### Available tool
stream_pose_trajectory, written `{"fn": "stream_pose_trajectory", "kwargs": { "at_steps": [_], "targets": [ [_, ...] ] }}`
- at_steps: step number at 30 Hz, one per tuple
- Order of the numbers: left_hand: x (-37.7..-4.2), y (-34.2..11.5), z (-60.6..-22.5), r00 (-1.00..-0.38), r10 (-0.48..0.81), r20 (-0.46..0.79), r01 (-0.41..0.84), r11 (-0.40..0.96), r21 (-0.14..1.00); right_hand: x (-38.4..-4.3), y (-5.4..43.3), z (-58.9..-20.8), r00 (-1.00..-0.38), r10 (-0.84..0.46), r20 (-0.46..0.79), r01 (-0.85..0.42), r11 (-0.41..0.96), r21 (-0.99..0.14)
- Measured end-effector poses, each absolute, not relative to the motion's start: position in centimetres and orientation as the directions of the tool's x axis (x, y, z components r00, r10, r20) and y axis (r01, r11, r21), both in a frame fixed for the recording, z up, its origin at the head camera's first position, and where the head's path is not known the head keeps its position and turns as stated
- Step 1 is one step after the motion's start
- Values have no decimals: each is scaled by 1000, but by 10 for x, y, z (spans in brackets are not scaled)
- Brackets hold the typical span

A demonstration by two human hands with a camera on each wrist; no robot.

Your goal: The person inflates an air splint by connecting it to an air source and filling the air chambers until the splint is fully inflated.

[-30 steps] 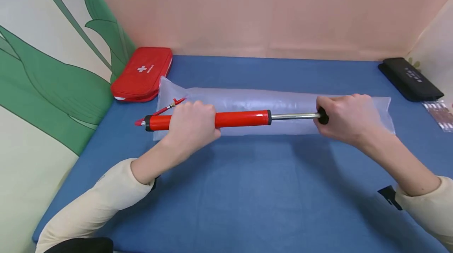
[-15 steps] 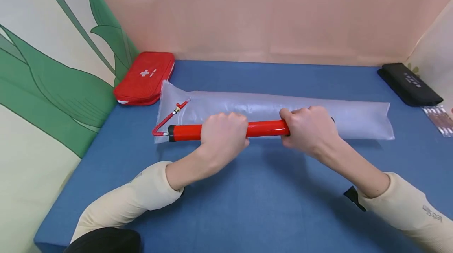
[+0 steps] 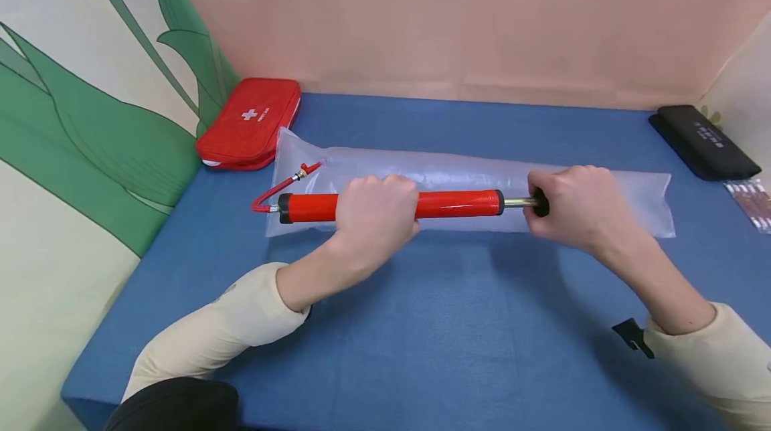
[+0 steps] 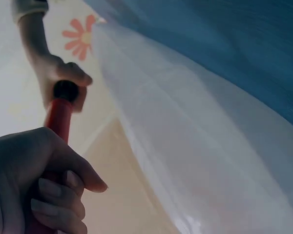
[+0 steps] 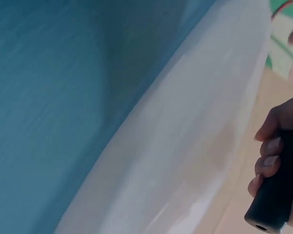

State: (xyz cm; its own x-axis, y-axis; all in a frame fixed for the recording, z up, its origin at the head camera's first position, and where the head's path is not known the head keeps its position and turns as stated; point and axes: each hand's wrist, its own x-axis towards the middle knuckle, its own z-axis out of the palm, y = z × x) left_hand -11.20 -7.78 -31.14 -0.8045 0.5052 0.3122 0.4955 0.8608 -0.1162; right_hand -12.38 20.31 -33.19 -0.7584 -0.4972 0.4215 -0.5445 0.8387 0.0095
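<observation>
A red hand pump (image 3: 458,204) with black end caps is held level above the blue surface. My left hand (image 3: 377,220) grips its barrel, fingers curled round it in the left wrist view. My right hand (image 3: 581,210) holds the black handle (image 5: 276,195), and a short length of metal rod (image 3: 519,203) shows between handle and barrel. From the barrel's left end a thin red hose (image 3: 265,198) bends back to a valve at the left end of a puffed, clear plastic air splint (image 3: 470,163). The splint lies behind the pump, partly covered by both hands.
A red first aid case (image 3: 249,124) sits at the back left by the leaf-patterned wall. At the back right lie a black pouch (image 3: 705,142) and a clear strip pack (image 3: 749,203). Blue cloth (image 3: 452,324) covers the surface.
Half a second ago my right hand pushed the handle in to the barrel; now it has drawn back right, exposing some rod. The pump sits further right than a second ago.
</observation>
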Motion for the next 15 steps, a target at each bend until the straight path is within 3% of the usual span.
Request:
{"fn": "stream_pose_trajectory", "kwargs": {
  "at_steps": [8, 15],
  "targets": [
    [-104, -56, -319, -810, 506, 296, 480, 863, -161, -107, 155, -338, -757, -501, 418, -535, 844, 42],
    [-100, -54, -311, -757, 576, 310, 545, 817, -188, -103, 183, -335, -712, -537, 454, -603, 798, -2]
  ]
}}
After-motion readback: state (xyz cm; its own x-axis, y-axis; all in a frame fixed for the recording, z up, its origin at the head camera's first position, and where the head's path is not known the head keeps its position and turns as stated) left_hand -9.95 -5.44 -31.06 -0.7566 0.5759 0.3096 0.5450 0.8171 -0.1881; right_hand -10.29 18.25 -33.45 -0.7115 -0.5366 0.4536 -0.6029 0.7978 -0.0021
